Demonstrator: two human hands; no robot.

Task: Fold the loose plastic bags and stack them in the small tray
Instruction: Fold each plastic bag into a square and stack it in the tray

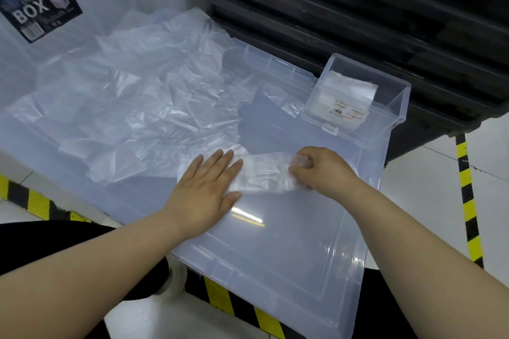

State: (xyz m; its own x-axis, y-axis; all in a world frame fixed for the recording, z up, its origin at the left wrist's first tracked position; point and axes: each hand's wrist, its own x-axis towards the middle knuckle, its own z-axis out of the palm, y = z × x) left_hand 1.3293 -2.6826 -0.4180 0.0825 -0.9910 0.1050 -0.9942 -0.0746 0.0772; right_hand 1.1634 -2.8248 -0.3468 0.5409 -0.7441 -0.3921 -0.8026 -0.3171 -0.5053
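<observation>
two hands work one plastic bag (263,173) lying on the translucent lid (289,242): our left hand (205,187) presses it with flat, straight fingers, our right hand (321,169) pinches its end. beyond it we see the small tray (391,121) and loose bags (124,96).

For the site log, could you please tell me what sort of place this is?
Probably a warehouse or packing area: yellow-and-black hazard tape marks the floor, dark stacked crates stand behind, and loose plastic bags lie heaped on a storage-box lid.
</observation>
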